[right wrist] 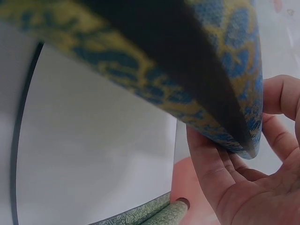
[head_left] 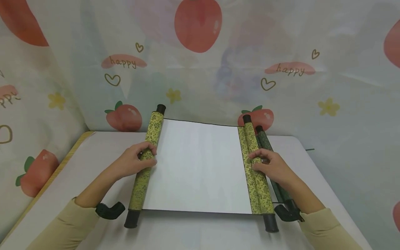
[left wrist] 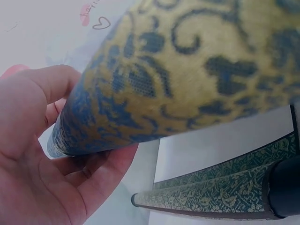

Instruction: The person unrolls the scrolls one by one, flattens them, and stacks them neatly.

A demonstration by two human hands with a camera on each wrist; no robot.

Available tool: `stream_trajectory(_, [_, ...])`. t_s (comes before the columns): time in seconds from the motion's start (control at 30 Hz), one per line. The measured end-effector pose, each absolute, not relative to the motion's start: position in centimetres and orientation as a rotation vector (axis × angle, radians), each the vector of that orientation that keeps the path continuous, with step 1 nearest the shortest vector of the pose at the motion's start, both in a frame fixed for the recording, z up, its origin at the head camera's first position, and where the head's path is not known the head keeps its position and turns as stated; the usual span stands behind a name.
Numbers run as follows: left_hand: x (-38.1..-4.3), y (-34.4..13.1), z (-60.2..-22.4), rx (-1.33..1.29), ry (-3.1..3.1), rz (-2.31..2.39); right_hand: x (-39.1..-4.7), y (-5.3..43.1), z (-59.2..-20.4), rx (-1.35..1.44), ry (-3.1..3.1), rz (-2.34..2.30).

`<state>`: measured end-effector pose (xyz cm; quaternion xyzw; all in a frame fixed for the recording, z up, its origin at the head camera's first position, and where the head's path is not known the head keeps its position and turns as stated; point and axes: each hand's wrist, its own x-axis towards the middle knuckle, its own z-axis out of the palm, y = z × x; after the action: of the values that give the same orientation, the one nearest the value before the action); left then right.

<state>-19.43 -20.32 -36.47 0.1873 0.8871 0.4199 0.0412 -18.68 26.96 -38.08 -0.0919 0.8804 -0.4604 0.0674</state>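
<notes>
A scroll is spread open between my two hands, its white sheet [head_left: 200, 166] facing me. My left hand [head_left: 132, 159] grips the yellow-patterned left roller [head_left: 141, 187], thumb and fingers curled round its middle. Round the matching right roller [head_left: 264, 191], my right hand [head_left: 275, 165] curls its thumb and fingers. Both rollers end in black knobs and tilt away from me. Behind and partly hidden by this scroll is a second one with a dark green patterned roller [head_left: 265, 140]. The left wrist view shows that green roller [left wrist: 220, 192] below the yellow one, beside white paper.
The white table [head_left: 200, 236] extends under both forearms, with a wood-coloured edge [head_left: 47, 180] on the left. A printed backdrop [head_left: 200, 80] with fruit, hearts and "happy" lettering rises behind and at the sides. Black wrist cameras [head_left: 110, 210] sit by the sleeves.
</notes>
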Motion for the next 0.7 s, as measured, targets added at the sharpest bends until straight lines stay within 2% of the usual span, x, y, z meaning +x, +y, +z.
stream_trajectory(0.7, [-19.38, -21.27, -36.37, 0.622, 2.749, 1.256, -18.6, 27.1, -37.92, -0.271, 2.663, -1.358])
